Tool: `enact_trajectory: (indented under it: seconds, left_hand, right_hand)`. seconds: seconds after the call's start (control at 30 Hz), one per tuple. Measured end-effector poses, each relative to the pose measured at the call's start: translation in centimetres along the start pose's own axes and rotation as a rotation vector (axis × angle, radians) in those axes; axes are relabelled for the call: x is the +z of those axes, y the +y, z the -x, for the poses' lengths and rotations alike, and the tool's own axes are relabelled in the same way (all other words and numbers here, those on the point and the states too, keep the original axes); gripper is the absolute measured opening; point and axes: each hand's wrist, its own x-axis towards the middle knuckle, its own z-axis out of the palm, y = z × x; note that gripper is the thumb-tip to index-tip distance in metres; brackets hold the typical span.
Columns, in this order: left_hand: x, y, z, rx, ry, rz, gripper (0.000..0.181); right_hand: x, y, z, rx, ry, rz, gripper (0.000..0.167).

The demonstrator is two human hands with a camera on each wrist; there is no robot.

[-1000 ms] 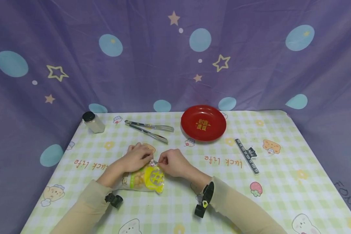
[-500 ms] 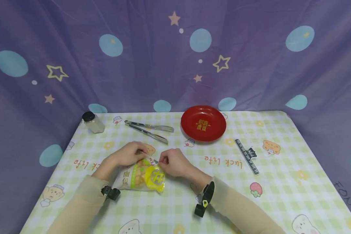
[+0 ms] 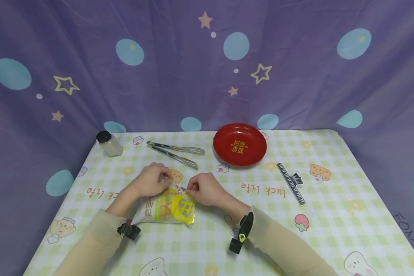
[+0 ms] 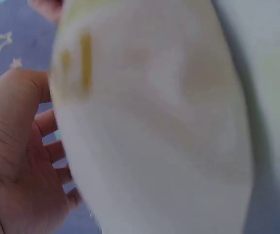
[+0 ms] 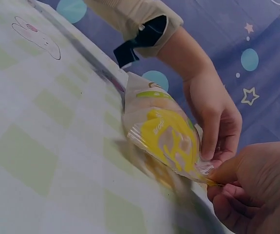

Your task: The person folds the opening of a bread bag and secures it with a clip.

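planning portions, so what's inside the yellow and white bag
Pale tan chunks show in the middle of the bag; I cannot tell whether they are contents or print. Whatever lies behind its white end and yellow patch is covered.

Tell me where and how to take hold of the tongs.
Probably both arms of the tongs, nearer the joined end, from above with the left hand once it frees the bag: they lie flat and spread, joined end left, tips right.
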Motion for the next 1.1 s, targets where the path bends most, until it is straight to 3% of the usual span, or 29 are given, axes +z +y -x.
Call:
enact_trajectory:
  seconds: [0.1, 0.23, 0.4, 0.57, 0.7, 0.83, 1.1]
  left_hand:
    - [0.3, 1.0, 0.2, 0.011, 0.015, -0.011, 0.009]
    - [0.5, 1.8, 0.3, -0.023, 0.008, -0.025, 0.013]
    - [0.8, 2.0, 0.7, -0.088, -0.004, -0.018, 0.011]
    - [1.0, 1.9, 0.6, -0.089, 0.031, 0.002, 0.013]
    - [1.1, 1.9, 0.5, -0.074, 0.048, 0.015, 0.010]
    - [1.3, 1.8, 0.6, -0.080, 0.047, 0.014, 0.010]
    - [1.4, 1.7, 0.5, -0.089, 0.039, 0.006, 0.011]
  right_hand:
    - [0.0, -0.1, 0.1, -0.005, 0.001, -0.005, 0.013]
    - [-0.1, 0.0, 0.4, 0.003, -0.008, -0.021, 0.009]
    - [-0.2, 0.1, 0.8, 0.009, -0.022, -0.043, 0.005]
    - [-1.3, 0.3, 1.2, 0.002, -0.044, -0.049, 0.009]
    - [-3.5, 0.6, 1.9, -0.023, -0.015, -0.007, 0.015]
    - [-6.9, 1.0, 3.1, -0.056, 0.055, 0.056, 0.018]
    - [-13.9, 3.3, 5.6, 0.033, 0.173, 0.159, 0.018]
